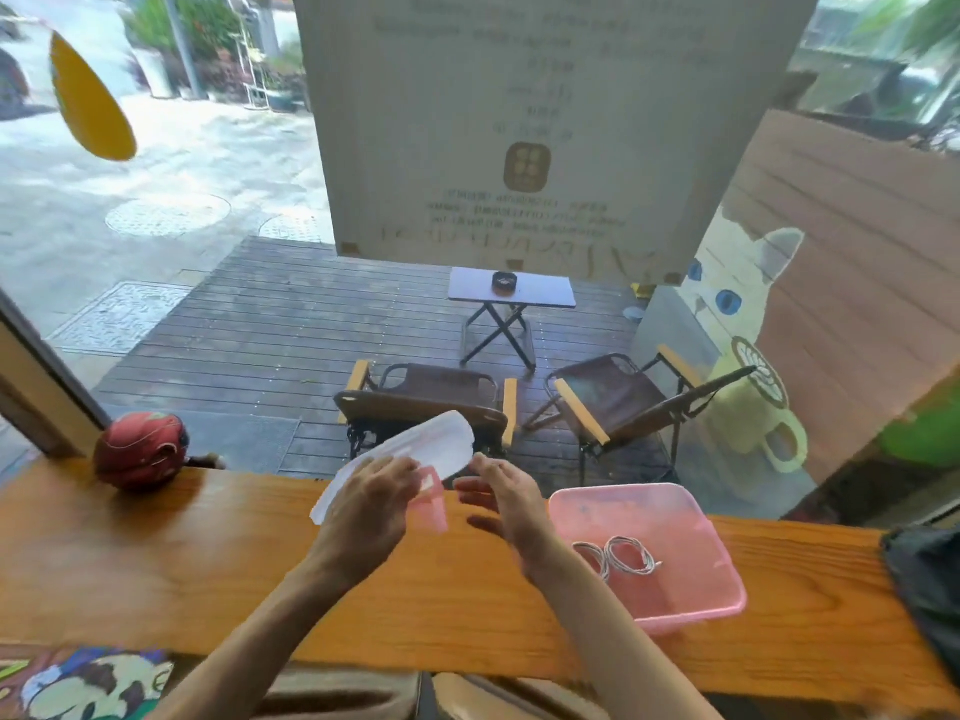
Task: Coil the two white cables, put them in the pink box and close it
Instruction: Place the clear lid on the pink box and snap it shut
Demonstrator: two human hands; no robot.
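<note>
The pink box (691, 517) sits open on the wooden counter at the right. Two coiled white cables (621, 556) lie side by side inside it. My left hand (371, 504) holds the translucent white lid (415, 449) with pink clip tabs up in the air, tilted, left of the box. My right hand (501, 498) hovers beside the lid's right end with its fingers spread, apart from the lid and just left of the box.
The wooden counter (208, 563) runs along a glass window. A red ball-like object (140, 452) rests at the counter's far left. A dark bag (930, 584) lies at the right edge. Chairs and a small table stand outside behind the glass.
</note>
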